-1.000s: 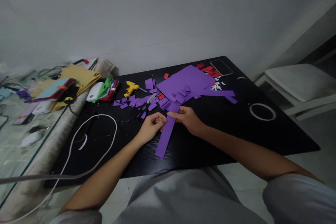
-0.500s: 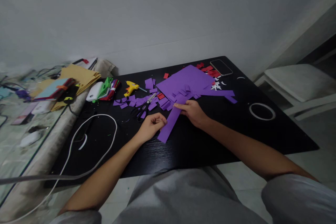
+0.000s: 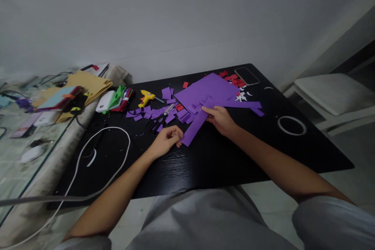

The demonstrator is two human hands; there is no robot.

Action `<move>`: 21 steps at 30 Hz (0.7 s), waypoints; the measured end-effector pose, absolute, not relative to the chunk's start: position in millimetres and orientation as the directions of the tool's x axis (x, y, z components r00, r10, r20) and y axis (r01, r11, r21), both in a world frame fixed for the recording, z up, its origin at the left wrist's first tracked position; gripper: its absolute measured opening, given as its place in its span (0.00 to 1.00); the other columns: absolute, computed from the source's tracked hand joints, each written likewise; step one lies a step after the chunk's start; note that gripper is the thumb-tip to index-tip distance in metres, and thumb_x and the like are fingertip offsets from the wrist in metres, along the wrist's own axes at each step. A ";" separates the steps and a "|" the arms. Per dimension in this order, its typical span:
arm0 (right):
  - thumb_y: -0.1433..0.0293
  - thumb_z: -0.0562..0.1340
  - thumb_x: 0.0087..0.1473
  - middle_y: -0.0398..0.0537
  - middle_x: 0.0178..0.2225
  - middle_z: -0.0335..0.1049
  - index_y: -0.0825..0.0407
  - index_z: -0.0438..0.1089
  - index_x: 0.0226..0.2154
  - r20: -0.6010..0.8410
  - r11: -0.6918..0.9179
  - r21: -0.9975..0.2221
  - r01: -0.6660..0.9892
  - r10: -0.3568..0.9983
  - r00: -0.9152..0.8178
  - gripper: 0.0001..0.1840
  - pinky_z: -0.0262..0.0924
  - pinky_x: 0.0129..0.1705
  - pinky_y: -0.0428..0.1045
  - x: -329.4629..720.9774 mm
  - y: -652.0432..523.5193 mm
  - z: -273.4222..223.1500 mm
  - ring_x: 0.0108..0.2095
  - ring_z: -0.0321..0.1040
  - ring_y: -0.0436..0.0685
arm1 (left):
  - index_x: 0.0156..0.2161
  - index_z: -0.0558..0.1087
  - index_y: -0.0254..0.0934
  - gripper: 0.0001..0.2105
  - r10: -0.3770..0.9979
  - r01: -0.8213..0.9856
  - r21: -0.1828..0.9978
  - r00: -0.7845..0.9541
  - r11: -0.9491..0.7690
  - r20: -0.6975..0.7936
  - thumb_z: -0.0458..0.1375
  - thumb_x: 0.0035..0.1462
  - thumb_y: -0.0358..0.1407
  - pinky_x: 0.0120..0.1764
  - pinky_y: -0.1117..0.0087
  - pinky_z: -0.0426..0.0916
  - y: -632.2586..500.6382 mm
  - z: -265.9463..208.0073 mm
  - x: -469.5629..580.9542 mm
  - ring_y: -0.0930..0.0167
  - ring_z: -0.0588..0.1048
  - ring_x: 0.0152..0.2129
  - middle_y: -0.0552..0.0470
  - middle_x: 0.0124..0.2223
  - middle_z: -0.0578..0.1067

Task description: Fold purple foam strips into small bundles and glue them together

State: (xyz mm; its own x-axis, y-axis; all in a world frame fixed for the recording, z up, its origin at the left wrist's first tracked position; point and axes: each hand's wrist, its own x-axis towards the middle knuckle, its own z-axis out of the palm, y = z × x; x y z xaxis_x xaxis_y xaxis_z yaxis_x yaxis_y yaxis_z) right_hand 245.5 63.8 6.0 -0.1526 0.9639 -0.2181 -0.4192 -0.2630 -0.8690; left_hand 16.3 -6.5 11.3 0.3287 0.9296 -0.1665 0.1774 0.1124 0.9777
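One purple strip (image 3: 193,129) is pinched in the right hand (image 3: 220,118), the left hand (image 3: 166,139) half-curled at its end, grip unclear.

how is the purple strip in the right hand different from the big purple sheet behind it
The purple strip is long and narrow, while the purple sheet is broad and much larger. The strip is held in the right hand, its near end by the fingertips of the left hand; the sheet lies on the black table with neither hand holding it. Both are the same purple colour.
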 end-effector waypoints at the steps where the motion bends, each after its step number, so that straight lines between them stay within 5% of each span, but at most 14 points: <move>1: 0.67 0.73 0.45 0.49 0.34 0.78 0.55 0.76 0.31 -0.223 -0.282 -0.870 -0.404 0.957 -0.188 0.11 0.73 0.43 0.52 243.1 60.3 5.7 0.35 0.75 0.56 | 0.33 0.72 0.33 0.09 0.935 0.184 0.979 0.322 0.091 -0.147 0.62 0.54 0.38 0.29 0.73 0.65 -6.7 11.9 16.3 0.74 0.71 0.21 0.54 0.24 0.73; 15: 0.62 0.76 0.40 0.49 0.36 0.79 0.55 0.77 0.37 -0.183 -0.307 -0.924 -0.227 0.878 -0.442 0.22 0.75 0.40 0.50 221.0 26.1 0.5 0.35 0.77 0.54 | 0.31 0.73 0.32 0.18 0.975 0.204 0.979 0.209 0.030 -0.073 0.65 0.53 0.48 0.24 0.76 0.54 -8.8 7.7 21.0 0.78 0.61 0.19 0.57 0.22 0.68; 21: 0.63 0.77 0.37 0.45 0.27 0.76 0.56 0.76 0.32 -0.149 -0.235 -0.954 -0.186 0.910 -0.387 0.19 0.72 0.32 0.46 220.5 28.5 -5.4 0.27 0.73 0.50 | 0.28 0.72 0.32 0.19 0.975 0.212 0.976 0.202 0.048 -0.092 0.64 0.53 0.50 0.24 0.75 0.52 -8.2 10.8 20.7 0.78 0.60 0.18 0.58 0.21 0.65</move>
State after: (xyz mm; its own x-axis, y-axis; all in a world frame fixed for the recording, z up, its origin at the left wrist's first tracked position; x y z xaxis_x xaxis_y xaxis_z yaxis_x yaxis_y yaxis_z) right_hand 220.5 28.5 -5.4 -0.3871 0.9100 -0.1485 -0.1862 -0.2349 -0.9540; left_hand 20.7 -8.2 10.8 0.2021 0.9750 -0.0923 0.2121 0.0485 0.9761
